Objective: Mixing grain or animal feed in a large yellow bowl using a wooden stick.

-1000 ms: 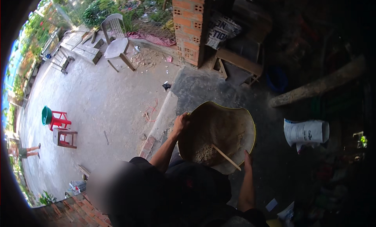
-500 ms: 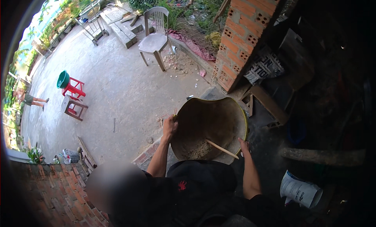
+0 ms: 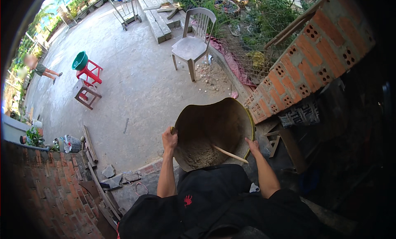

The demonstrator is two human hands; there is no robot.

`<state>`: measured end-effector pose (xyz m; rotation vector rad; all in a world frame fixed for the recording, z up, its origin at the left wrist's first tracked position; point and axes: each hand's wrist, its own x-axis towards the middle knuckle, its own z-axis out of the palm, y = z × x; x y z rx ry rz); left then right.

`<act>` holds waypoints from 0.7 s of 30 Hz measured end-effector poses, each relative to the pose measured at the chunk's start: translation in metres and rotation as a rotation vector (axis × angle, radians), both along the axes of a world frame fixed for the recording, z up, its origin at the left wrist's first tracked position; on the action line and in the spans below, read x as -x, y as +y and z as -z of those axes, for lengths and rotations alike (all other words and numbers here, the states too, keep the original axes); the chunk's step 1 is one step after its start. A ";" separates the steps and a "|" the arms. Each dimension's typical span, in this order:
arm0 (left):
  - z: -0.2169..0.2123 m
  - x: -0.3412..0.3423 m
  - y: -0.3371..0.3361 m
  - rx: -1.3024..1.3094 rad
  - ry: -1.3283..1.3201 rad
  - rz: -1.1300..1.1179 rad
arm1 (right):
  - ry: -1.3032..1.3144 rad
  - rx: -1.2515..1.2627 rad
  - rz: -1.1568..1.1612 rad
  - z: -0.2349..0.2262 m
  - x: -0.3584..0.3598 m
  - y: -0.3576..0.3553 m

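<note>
A large, deep tub point(image 3: 225, 117) with a yellowish rim is held in front of my body, its mouth tilted open toward me. My left hand point(image 3: 169, 140) is closed on the rim at the left side. On the right side my right hand point(image 3: 252, 145) grips the rim, thumb over the edge. Loose, crumbly grey-brown material point(image 3: 202, 157) lies low inside the tub, at the part nearest me. A pale wooden handle point(image 3: 230, 153) slants out of the tub over its near right rim; its other end is inside, and I cannot make out what tool it belongs to.
A brick wall point(image 3: 305, 69) rises close on the right, with sacks and wood in shadow beneath. Ahead stand a plastic chair point(image 3: 190, 48), a red stool point(image 3: 91, 73) bearing a green basin point(image 3: 80, 60), and a brown stool point(image 3: 87, 90). A person point(image 3: 41, 69) is far left.
The view has swung left, so the chair, stools and brick wall appear farther right. Both hands keep their hold on the tub, which sits slightly farther left in the picture.
</note>
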<state>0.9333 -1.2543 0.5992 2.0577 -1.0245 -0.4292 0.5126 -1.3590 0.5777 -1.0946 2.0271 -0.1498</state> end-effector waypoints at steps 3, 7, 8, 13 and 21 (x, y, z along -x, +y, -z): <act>0.000 -0.039 -0.035 0.087 0.020 -0.024 | -0.190 0.063 -0.039 -0.007 -0.042 -0.049; -0.014 -0.110 -0.087 0.092 0.023 -0.011 | -0.067 0.051 0.008 -0.022 -0.121 -0.091; -0.016 -0.133 -0.097 0.106 0.012 -0.023 | -0.100 0.074 -0.029 -0.034 -0.148 -0.103; -0.028 -0.206 -0.159 0.082 0.014 -0.070 | -0.154 0.105 -0.110 -0.025 -0.216 -0.176; -0.005 -0.316 -0.272 0.010 -0.048 -0.045 | -0.142 0.086 -0.112 0.022 -0.332 -0.306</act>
